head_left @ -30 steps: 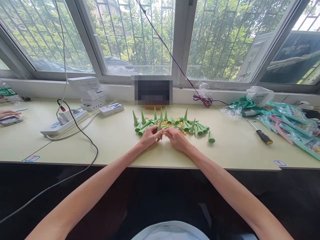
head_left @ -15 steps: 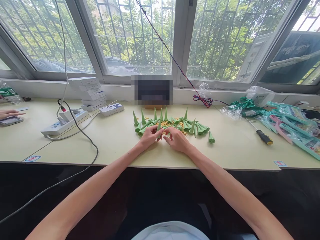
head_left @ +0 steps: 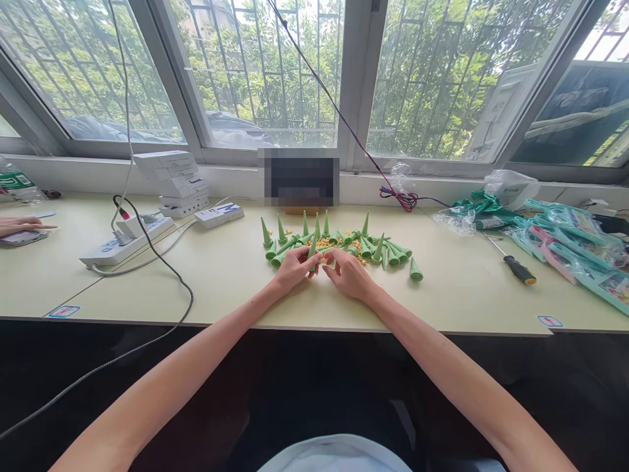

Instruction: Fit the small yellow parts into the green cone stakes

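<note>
Pinched in the fingers of a person's left hand (head_left: 293,270), a slim, matte green cone (head_left: 313,246) points upward, leaning slightly, above the pale table (head_left: 221,288), midway along its front edge. The right hand (head_left: 350,272) curls just beside it, fingers bent; whether they grasp anything cannot be told. Behind, similar cones (head_left: 266,234) stand or lie around small yellow pieces (head_left: 361,243). A white box (head_left: 219,215) toward the back edge bears blue print, too small to read; red-and-blue stickers (head_left: 64,311) mark the front edge near both ends.
</note>
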